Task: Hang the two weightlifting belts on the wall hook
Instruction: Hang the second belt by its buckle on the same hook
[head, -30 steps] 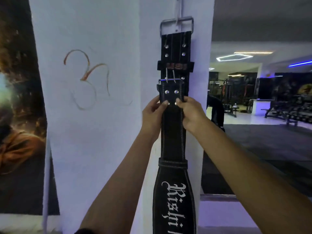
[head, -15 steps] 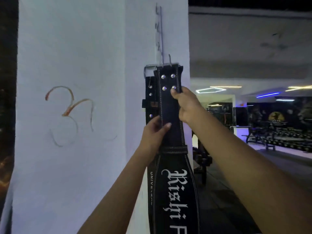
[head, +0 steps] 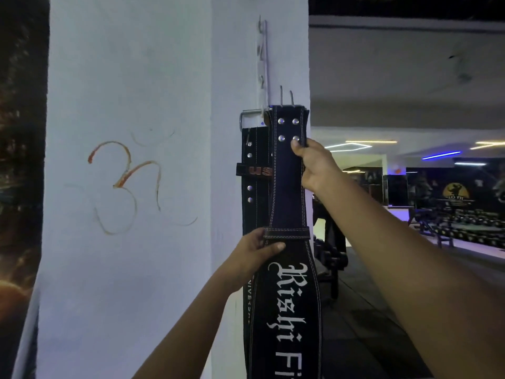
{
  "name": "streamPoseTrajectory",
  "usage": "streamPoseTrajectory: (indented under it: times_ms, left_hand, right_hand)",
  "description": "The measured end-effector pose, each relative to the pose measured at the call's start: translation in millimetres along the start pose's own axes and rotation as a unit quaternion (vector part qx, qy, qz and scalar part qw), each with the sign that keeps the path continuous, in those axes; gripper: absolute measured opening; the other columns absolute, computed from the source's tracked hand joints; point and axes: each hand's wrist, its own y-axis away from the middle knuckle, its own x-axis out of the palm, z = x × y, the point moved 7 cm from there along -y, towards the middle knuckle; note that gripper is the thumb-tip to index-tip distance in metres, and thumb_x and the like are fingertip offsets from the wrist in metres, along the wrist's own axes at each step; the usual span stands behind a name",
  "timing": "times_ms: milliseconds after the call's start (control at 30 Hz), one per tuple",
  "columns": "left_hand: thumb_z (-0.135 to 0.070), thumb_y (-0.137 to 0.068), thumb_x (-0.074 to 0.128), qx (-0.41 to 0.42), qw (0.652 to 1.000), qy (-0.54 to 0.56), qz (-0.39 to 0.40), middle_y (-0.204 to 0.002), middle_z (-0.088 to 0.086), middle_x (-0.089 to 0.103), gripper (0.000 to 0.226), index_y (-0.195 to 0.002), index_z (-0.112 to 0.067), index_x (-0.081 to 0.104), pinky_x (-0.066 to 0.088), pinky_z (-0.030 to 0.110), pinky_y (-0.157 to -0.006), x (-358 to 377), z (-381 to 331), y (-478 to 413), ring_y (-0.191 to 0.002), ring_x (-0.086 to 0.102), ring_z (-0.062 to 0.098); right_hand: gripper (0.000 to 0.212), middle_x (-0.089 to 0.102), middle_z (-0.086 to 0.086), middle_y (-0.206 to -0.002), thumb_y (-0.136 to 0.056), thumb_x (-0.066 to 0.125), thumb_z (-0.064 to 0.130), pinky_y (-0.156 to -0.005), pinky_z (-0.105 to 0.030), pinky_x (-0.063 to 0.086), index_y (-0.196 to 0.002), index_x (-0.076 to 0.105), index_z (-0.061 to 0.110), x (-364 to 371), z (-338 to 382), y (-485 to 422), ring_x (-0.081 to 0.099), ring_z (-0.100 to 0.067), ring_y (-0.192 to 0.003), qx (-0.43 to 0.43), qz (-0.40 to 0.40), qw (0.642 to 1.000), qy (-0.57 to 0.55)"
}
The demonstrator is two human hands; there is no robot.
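First belt (head: pixel 255 170) hangs on the hook (head: pixel 263 105). Right hand (head: pixel 314 165) pinches the second belt (head: pixel 287 192) near its buckle, left hand (head: pixel 254 253) grips lower. I'd lift straight, then drop the buckle over the hook.

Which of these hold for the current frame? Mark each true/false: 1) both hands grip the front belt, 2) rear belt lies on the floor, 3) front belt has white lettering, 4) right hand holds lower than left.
1) True: the left hand and the right hand both grip the front belt.
2) False: the rear belt hangs against the pillar, its buckle up at the hook rail.
3) True.
4) False: the right hand holds near the top rivets, above the left.
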Motion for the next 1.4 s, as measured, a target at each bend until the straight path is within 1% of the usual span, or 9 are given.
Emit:
streamPoseTrajectory:
  times_ms: [200,300,400,533,667,867,1033,1267,1400]
  left_hand:
    - [-0.018,-0.086,0.065,-0.024,1.0,-0.004,-0.007,-0.103,0.014,0.073,0.024,-0.107,-0.009,0.064,0.057,0.038,-0.085,-2,10,12,-0.096,0.071,0.03]
    - [-0.019,-0.085,0.065,-0.05,0.999,-0.007,0.008,-0.099,0.012,0.073,0.019,-0.102,-0.01,0.064,0.058,0.035,-0.08,-4,16,24,-0.092,0.072,0.028]
    - [-0.013,-0.089,0.06,-0.011,0.998,0.059,-0.018,-0.088,0.006,0.073,0.014,-0.101,-0.01,0.064,0.058,0.027,-0.071,-7,-6,19,-0.079,0.071,0.017]
    - [-0.017,-0.087,0.063,-0.005,0.998,0.053,-0.044,-0.097,0.01,0.073,0.019,-0.105,-0.012,0.064,0.059,0.036,-0.081,-4,-3,19,-0.087,0.071,0.024]
    - [-0.02,-0.08,0.071,-0.094,0.995,-0.01,0.028,-0.113,0.016,0.07,0.034,-0.111,-0.009,0.064,0.053,0.046,-0.093,3,56,48,-0.103,0.068,0.032]
    - [-0.003,-0.082,0.065,-0.094,0.994,0.057,0.024,-0.109,0.016,0.07,0.035,-0.116,0.001,0.059,0.058,0.037,-0.083,6,42,29,-0.101,0.067,0.032]
    - [-0.006,-0.081,0.068,-0.109,0.991,0.065,0.045,-0.118,0.02,0.067,0.04,-0.12,-0.002,0.057,0.054,0.045,-0.091,13,59,37,-0.108,0.065,0.035]
    - [-0.003,-0.084,0.063,-0.076,0.992,0.101,0.027,-0.101,0.01,0.072,0.029,-0.112,-0.007,0.062,0.06,0.039,-0.077,14,26,18,-0.089,0.071,0.025]
    - [0.0,-0.082,0.064,-0.102,0.99,0.085,0.045,-0.11,0.014,0.07,0.033,-0.114,-0.007,0.06,0.057,0.04,-0.086,17,45,33,-0.099,0.069,0.028]
  right_hand:
    - [0.015,0.068,-0.01,-0.115,-0.09,0.059,0.012,-0.098,-0.048,0.051,-0.103,0.067,0.013,1,16,-3,0.063,-0.023,-0.101,-0.019,-0.008,1.0,-0.009]
    - [0.007,0.068,-0.007,-0.106,-0.089,0.06,0.013,-0.097,-0.048,0.051,-0.088,0.065,0.017,1,23,-3,0.064,-0.024,-0.101,-0.022,-0.007,1.0,-0.008]
    - [0.012,0.067,-0.006,-0.102,-0.09,0.06,0.014,-0.097,-0.051,0.051,-0.082,0.065,0.021,7,31,-4,0.063,-0.023,-0.098,-0.034,-0.002,0.999,0.002]
    - [0.011,0.07,-0.009,-0.112,-0.089,0.06,0.014,-0.093,-0.051,0.053,-0.085,0.067,0.021,12,41,-7,0.066,-0.028,-0.106,-0.04,0.004,0.999,0.007]
    - [0.009,0.069,-0.009,-0.111,-0.088,0.061,0.015,-0.095,-0.05,0.052,-0.083,0.065,0.021,3,35,1,0.065,-0.025,-0.104,-0.03,-0.009,0.999,0.024]
    - [0.01,0.068,-0.006,-0.105,-0.089,0.061,0.013,-0.098,-0.046,0.052,-0.081,0.065,0.02,-2,41,2,0.063,-0.021,-0.097,-0.042,-0.01,0.999,0.015]
    - [0.013,0.068,0.0,-0.09,-0.089,0.061,0.013,-0.092,-0.044,0.055,-0.081,0.065,0.021,-6,49,1,0.064,-0.017,-0.084,-0.042,-0.005,0.999,0.007]
    - [0.01,0.069,-0.003,-0.104,-0.089,0.06,0.014,-0.095,-0.045,0.053,-0.085,0.066,0.021,-9,51,4,0.065,-0.02,-0.1,-0.052,-0.008,0.999,0.01]
    - [0.012,0.071,-0.008,-0.113,-0.088,0.061,0.014,-0.094,-0.047,0.054,-0.083,0.067,0.022,-10,57,7,0.066,-0.025,-0.108,-0.057,-0.014,0.998,0.01]
